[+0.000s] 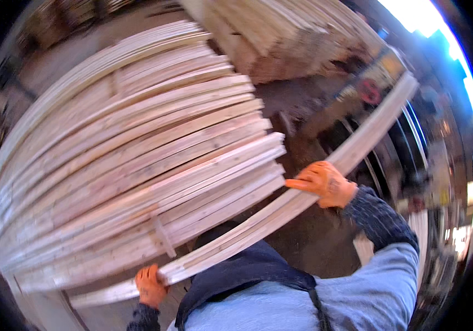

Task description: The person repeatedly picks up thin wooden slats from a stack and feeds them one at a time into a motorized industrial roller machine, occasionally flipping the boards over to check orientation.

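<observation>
A long pale wooden board [370, 130] slants across in front of my body, its far end up at the right and its near end low at the left. A lengthwise line shows along it; I cannot tell whether this is one board or two together. My right hand [324, 185], in an orange glove, grips it past its middle, fingers over its top face. Toward the lower end my left hand [151, 286], also gloved in orange, is closed round its edge. Just beyond lies a broad stack of boards [154, 149] with uneven right ends.
A short wooden strip [162, 236] leans across the stack's near side. Another pile of lumber [280, 38] stands at the top. On the right, blurred machinery with a yellowish part [382, 69] lies close to the held board's far end.
</observation>
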The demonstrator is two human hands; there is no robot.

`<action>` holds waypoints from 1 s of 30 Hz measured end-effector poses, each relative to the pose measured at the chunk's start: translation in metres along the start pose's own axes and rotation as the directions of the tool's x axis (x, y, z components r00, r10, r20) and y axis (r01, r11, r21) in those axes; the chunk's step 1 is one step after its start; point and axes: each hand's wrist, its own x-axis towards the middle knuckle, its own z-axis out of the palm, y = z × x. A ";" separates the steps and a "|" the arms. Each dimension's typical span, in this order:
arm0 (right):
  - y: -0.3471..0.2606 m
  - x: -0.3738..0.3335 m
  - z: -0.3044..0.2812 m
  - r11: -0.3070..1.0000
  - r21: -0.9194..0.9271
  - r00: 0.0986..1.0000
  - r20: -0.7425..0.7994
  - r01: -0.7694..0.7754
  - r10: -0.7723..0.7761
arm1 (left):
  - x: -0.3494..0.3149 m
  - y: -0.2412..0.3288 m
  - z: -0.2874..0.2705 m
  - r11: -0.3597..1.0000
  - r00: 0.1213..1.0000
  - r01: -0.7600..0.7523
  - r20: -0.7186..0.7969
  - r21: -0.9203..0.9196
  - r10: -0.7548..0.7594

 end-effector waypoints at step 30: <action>0.090 -0.137 0.208 0.981 0.165 0.972 -0.193 -0.101 0.132 | 0.203 0.449 0.066 0.901 0.894 -0.433 0.115 -0.019 0.432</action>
